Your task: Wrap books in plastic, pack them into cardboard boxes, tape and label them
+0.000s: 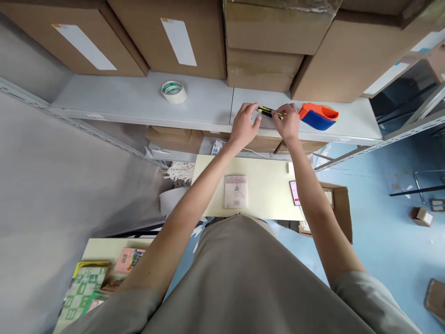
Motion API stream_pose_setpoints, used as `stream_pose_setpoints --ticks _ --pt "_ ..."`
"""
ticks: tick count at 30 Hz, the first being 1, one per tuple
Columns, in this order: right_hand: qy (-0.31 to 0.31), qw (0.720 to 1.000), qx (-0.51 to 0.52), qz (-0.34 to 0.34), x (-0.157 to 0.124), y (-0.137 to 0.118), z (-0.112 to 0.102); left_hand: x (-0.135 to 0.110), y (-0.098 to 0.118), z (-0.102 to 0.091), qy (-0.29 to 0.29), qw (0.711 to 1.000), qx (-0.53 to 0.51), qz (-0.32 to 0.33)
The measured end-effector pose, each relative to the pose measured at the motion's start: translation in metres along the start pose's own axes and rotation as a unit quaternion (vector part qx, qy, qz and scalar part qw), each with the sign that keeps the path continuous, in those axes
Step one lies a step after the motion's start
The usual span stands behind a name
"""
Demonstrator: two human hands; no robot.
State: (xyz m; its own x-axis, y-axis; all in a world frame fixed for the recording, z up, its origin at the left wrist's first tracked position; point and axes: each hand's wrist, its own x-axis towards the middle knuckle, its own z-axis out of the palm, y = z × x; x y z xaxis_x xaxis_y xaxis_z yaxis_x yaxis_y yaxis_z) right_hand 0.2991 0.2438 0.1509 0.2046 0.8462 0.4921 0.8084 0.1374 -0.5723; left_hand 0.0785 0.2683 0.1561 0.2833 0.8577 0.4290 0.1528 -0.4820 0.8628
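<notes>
A black and yellow box cutter (266,111) is held over the grey shelf by my right hand (288,121), whose fingers are closed around its right end. My left hand (245,124) is at the cutter's other end, thumb and forefinger apart, with the fingertips close to its tip. Just right of my right hand lies an orange and blue tape dispenser (319,116). A roll of white tape (174,92) rests on the same shelf, well to the left of my hands.
Large cardboard boxes (187,41) stand along the back of the shelf (205,104). Below, a pale yellow table (267,185) carries a flat wrapped packet (236,191) and a phone (295,192). An open carton (342,208) stands at its right. Packages lie on another table (100,248) at lower left.
</notes>
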Motion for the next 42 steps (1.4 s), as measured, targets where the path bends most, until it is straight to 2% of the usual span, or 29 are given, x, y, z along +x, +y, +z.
stream_pose_setpoints --ticks 3,5,8,10,13,15,17,19,22,26,28,30,34,36,39,42 --pt "-0.063 0.996 -0.064 0.008 0.022 0.002 0.004 0.01 0.002 -0.006 0.022 1.0 0.021 0.008" --pt "-0.11 0.987 -0.111 0.035 0.026 0.002 0.008 0.005 0.0 -0.012 0.032 0.999 0.041 0.005" --pt "-0.12 0.983 -0.132 0.034 0.016 0.001 0.015 -0.03 -0.014 -0.02 0.031 0.997 0.067 -0.006" --pt "-0.084 0.991 -0.108 0.006 -0.003 0.0 0.017 -0.074 -0.034 -0.025 0.009 0.996 0.089 -0.029" --pt "-0.018 0.998 -0.058 -0.012 -0.051 -0.006 0.017 -0.16 -0.073 -0.034 -0.059 0.979 0.151 -0.125" --pt "0.001 0.999 -0.034 -0.002 -0.092 -0.014 0.018 -0.219 -0.1 -0.043 -0.102 0.945 0.208 -0.232" --pt "-0.007 1.0 -0.016 0.022 -0.136 -0.023 0.024 -0.269 -0.124 -0.054 -0.144 0.908 0.24 -0.313" --pt "-0.031 0.998 0.003 0.06 -0.18 -0.028 0.037 -0.306 -0.143 -0.061 -0.173 0.887 0.242 -0.353" --pt "-0.075 0.988 0.024 0.133 -0.243 -0.029 0.065 -0.337 -0.162 -0.063 -0.196 0.884 0.214 -0.368" --pt "-0.137 0.959 0.03 0.246 -0.315 -0.038 0.109 -0.35 -0.172 -0.066 -0.227 0.885 0.207 -0.349" --pt "-0.18 0.938 0.036 0.294 -0.337 -0.051 0.132 -0.348 -0.176 -0.075 -0.27 0.881 0.215 -0.323" --pt "-0.226 0.917 0.045 0.327 -0.349 -0.067 0.154 -0.344 -0.182 -0.087 -0.305 0.88 0.213 -0.295" --pt "-0.291 0.897 0.031 0.33 -0.345 -0.091 0.198 -0.326 -0.203 -0.11 -0.343 0.887 0.191 -0.242" --pt "-0.322 0.893 -0.003 0.315 -0.338 -0.099 0.214 -0.316 -0.212 -0.118 -0.378 0.878 0.199 -0.214" --pt "-0.379 0.873 -0.08 0.297 -0.328 -0.112 0.228 -0.305 -0.218 -0.127 -0.44 0.849 0.247 -0.158" --pt "-0.42 0.848 -0.147 0.287 -0.323 -0.129 0.231 -0.3 -0.216 -0.132 -0.463 0.835 0.273 -0.122"
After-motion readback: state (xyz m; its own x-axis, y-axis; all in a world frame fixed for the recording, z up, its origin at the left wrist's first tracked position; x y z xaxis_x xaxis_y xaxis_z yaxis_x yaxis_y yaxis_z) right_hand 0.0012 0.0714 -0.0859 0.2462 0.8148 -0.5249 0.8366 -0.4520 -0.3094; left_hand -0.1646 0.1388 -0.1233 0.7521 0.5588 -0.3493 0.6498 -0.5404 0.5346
